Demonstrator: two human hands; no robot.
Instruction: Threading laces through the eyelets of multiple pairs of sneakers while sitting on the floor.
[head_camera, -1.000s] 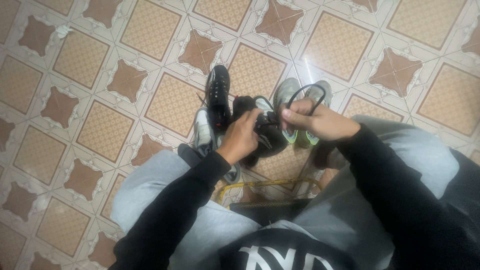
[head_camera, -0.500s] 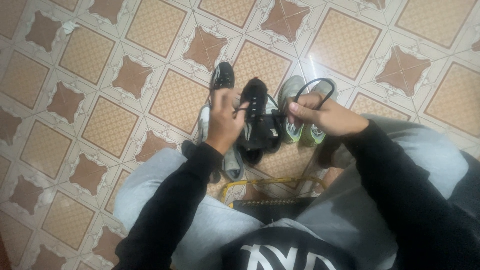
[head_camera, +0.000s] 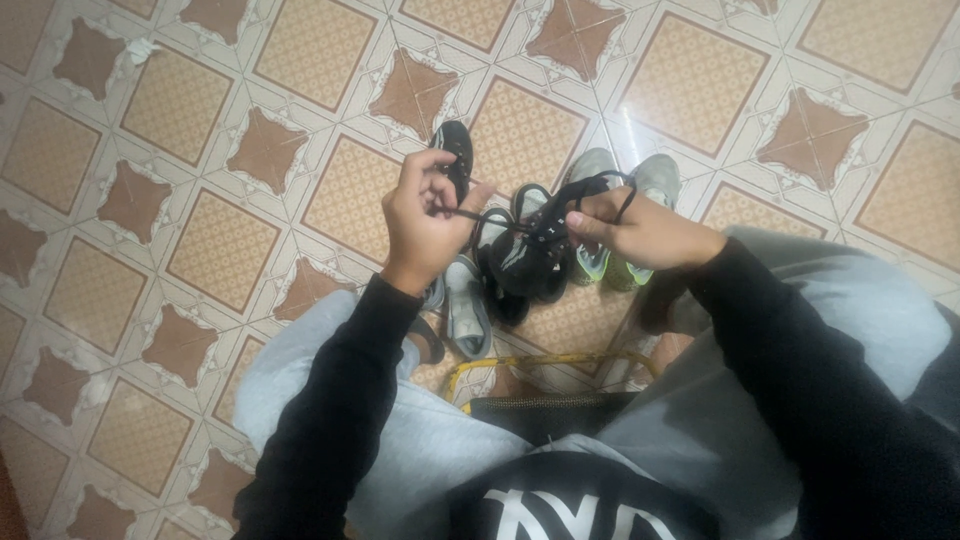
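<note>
- My left hand (head_camera: 425, 225) is curled shut, its fingers (head_camera: 432, 180) pinching one end of the black lace (head_camera: 490, 215), which runs taut from them toward the shoe.
- My right hand (head_camera: 640, 228) is closed too; its fingers (head_camera: 590, 215) grip the other part of the lace, and a loop of it arcs over those knuckles.
- The black shoe (head_camera: 530, 260) hangs between the two sets of fingers, just below them, touching the right fingertips at its eyelets.
- A second black shoe (head_camera: 455, 150) lies on the floor just beyond my left fingers, partly hidden by them.
- A grey pair with green soles (head_camera: 620, 180) sits beyond and under my right fingers.
- A grey shoe (head_camera: 467, 310) lies below my left wrist.
- Patterned tiles (head_camera: 200, 150) spread all around.
- A yellow-rimmed bag (head_camera: 545, 365) lies nearer my lap, well below both hands.
</note>
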